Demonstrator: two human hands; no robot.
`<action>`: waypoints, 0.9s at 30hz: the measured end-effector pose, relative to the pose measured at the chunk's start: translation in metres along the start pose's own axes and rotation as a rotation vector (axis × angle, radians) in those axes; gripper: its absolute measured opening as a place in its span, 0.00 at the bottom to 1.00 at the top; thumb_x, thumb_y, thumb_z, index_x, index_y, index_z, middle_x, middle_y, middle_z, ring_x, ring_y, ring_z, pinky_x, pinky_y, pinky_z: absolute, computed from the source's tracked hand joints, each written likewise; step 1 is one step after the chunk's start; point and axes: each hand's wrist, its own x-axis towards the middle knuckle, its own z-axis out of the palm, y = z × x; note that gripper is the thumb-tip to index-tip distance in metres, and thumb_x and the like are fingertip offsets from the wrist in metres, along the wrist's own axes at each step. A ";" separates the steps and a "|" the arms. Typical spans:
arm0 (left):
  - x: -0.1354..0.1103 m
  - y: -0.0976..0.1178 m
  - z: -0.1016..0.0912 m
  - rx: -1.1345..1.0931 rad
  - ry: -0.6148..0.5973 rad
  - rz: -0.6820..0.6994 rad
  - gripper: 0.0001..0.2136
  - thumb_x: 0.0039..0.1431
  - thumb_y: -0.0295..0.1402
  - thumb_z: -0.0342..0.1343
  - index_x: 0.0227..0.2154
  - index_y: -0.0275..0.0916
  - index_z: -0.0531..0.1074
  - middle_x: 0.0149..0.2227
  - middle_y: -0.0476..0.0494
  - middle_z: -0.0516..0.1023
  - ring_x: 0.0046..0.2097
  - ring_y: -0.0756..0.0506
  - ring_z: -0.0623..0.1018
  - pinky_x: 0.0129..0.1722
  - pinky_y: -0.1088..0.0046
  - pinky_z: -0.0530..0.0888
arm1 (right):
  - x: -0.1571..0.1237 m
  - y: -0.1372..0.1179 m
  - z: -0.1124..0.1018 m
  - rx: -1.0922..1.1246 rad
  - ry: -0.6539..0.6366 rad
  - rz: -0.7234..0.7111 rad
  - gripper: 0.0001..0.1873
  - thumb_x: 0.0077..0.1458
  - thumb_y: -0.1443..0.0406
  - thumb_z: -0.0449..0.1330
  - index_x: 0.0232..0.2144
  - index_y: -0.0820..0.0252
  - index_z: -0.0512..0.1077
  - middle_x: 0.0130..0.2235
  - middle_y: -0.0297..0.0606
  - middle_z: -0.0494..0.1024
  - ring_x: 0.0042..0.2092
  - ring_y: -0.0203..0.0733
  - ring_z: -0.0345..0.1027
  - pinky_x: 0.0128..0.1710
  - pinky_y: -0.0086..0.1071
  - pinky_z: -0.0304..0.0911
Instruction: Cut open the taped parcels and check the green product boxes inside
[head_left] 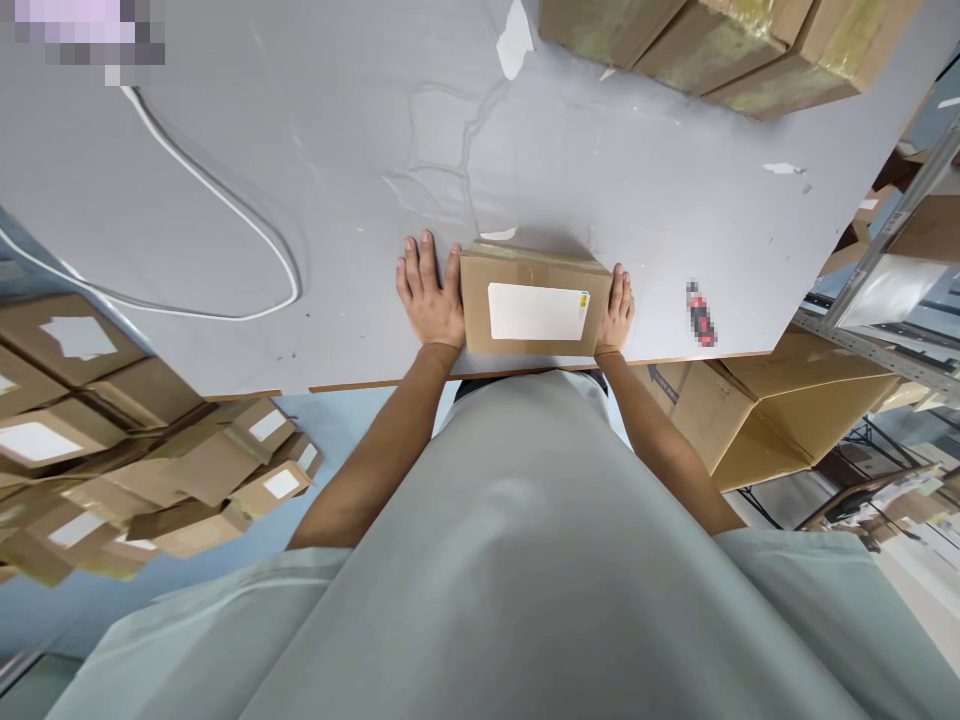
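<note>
A small brown cardboard box (480, 335) with a large white label (532, 312) on its upper face sits near the front edge of the table. My left hand (433, 300) lies palm down with its fingers spread, its thumb side against the box's left side. At the box's right end is my right hand (616, 312), fingers stretched forward and its inner side against the cardboard. Part of the right palm is hidden behind the box. A red and black pixelated object (701, 315) lies on the table to the right of my right hand.
Taped boxes (720, 50) stand at the table's far right. A white cable (247, 210) loops across the grey table (352, 250) at left. Many boxes (202, 465) are piled below left. A large open carton (795, 410) and metal shelving (885, 240) are at right.
</note>
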 end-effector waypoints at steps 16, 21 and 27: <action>-0.003 0.000 0.000 0.104 0.032 0.017 0.26 0.86 0.40 0.49 0.80 0.42 0.70 0.88 0.38 0.51 0.90 0.39 0.39 0.87 0.42 0.32 | -0.001 -0.003 -0.003 0.022 -0.009 -0.010 0.35 0.81 0.65 0.41 0.80 0.63 0.68 0.84 0.55 0.63 0.87 0.53 0.52 0.81 0.59 0.62; -0.001 0.004 -0.001 0.071 0.048 -0.033 0.25 0.86 0.41 0.50 0.78 0.45 0.72 0.88 0.39 0.54 0.90 0.38 0.42 0.87 0.40 0.33 | 0.000 -0.003 -0.003 0.019 -0.012 -0.004 0.35 0.80 0.66 0.41 0.80 0.62 0.69 0.84 0.53 0.63 0.86 0.52 0.52 0.81 0.57 0.63; -0.006 0.010 -0.005 0.053 0.032 -0.015 0.25 0.87 0.42 0.48 0.78 0.43 0.71 0.88 0.36 0.51 0.90 0.40 0.39 0.87 0.40 0.32 | 0.000 -0.003 -0.004 0.077 0.018 -0.004 0.35 0.81 0.66 0.38 0.78 0.62 0.70 0.84 0.54 0.63 0.86 0.51 0.52 0.81 0.58 0.63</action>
